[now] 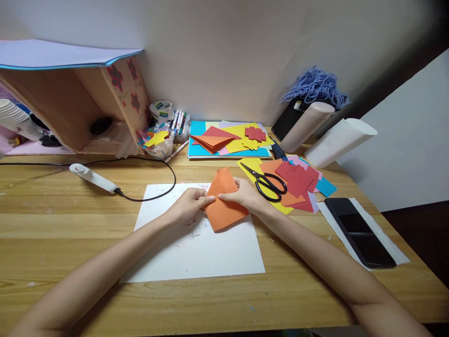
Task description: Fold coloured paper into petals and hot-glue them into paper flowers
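Observation:
An orange sheet of paper point(228, 216), creased and partly folded, is held up over the white sheet point(168, 267) on the table. My left hand point(191, 203) pinches its left edge between thumb and fingers. On the right side, my right hand point(242, 193) grips the same paper, its thumb pressed on the front near the middle; most of its fingers are hidden behind the paper. The two thumbs lie close together. Coloured marks speckle the white sheet. Black-handled scissors point(270, 185) lie on coloured paper pieces to the right of my right hand.
Behind stand a tub of scraps point(161, 147), markers point(180, 121) and a coloured paper stack point(206, 152) bearing a folded orange piece. A corded white device point(94, 179) lies left, below a cardboard box point(128, 107). Rightward are a phone point(359, 234) and a white roll point(340, 142).

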`<state>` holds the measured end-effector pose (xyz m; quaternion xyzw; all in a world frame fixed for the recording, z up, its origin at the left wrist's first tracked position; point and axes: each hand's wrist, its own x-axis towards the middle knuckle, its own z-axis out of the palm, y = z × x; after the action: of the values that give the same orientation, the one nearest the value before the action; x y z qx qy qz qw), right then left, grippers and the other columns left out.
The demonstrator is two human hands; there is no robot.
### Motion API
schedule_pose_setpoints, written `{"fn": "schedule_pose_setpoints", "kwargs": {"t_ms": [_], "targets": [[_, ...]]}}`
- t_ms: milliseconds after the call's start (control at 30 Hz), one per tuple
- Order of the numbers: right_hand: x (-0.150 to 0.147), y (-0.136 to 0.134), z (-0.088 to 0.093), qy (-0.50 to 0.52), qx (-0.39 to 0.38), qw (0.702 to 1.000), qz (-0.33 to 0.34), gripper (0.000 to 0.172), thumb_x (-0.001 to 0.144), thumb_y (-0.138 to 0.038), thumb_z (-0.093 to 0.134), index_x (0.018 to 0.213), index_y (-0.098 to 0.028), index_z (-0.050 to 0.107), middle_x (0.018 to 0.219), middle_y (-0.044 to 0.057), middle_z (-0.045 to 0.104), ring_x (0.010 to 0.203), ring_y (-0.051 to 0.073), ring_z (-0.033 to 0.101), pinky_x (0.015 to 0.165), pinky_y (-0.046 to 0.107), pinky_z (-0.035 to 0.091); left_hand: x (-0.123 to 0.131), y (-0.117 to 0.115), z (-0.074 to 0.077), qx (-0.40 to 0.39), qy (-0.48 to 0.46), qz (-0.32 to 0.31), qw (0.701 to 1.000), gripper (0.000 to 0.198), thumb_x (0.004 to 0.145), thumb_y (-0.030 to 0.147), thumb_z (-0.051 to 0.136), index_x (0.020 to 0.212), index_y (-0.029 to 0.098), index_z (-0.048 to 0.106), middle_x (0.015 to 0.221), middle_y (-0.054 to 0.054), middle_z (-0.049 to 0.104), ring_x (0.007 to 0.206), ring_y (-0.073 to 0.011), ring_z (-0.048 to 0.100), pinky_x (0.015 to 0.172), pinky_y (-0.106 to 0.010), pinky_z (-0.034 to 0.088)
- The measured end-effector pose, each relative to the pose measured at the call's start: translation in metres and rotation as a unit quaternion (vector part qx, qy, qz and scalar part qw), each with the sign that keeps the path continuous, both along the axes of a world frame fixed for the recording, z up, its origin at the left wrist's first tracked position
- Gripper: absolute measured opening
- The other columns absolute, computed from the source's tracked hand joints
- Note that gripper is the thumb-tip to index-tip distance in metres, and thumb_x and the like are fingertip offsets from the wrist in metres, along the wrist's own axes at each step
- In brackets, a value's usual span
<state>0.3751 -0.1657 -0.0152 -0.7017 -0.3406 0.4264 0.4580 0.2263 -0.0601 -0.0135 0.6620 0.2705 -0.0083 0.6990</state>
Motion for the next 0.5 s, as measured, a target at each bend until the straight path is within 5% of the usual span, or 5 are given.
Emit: {"fn": "schedule_pose_setpoints", "kwargs": {"t_ms": [167, 333, 500], "targets": [[0.003, 0.001, -0.003, 0.065, 0.023, 0.997, 0.021, 0.031, 0.058, -0.028, 0.07, 0.085, -0.014, 0.061, 0.085, 0.007, 0.068, 0.076, 0.021, 0.064, 0.06, 0.026, 0.05, -0.001, 0.003, 0.003, 0.04, 0.014, -0.008, 0.999, 0.037, 0.068, 0.046, 0.059, 0.057, 0.013, 0.047, 0.048, 0.006, 0.044, 0.042, -0.0042, 0.036, 0.043, -0.018, 0.027], [0.013, 0.003, -0.007, 0.135, 0.033, 0.988, 0.061, 0.032, 0.062, -0.024, 0.066, 0.092, -0.014, 0.061, 0.08, 0.006, 0.069, 0.068, 0.019, 0.065, 0.062, 0.029, 0.052, -0.002, 0.007, 0.006, -0.003, 0.015, -0.02, 1.0, 0.032, 0.071, 0.042, 0.06, 0.059, 0.013, 0.051, 0.052, 0.004, 0.051, 0.044, -0.0048, 0.043, 0.047, -0.019, 0.036], [0.017, 0.002, -0.002, -0.01, 0.04, 0.998, 0.047, 0.036, 0.07, -0.022, 0.058, 0.105, -0.016, 0.055, 0.083, 0.007, 0.068, 0.072, 0.021, 0.065, 0.062, 0.033, 0.052, -0.005, 0.014, -0.001, -0.121, -0.045, -0.082, 0.988, 0.023, 0.073, 0.037, 0.06, 0.071, 0.014, 0.058, 0.075, -0.004, 0.064, 0.069, -0.0124, 0.061, 0.074, -0.029, 0.048]]}}
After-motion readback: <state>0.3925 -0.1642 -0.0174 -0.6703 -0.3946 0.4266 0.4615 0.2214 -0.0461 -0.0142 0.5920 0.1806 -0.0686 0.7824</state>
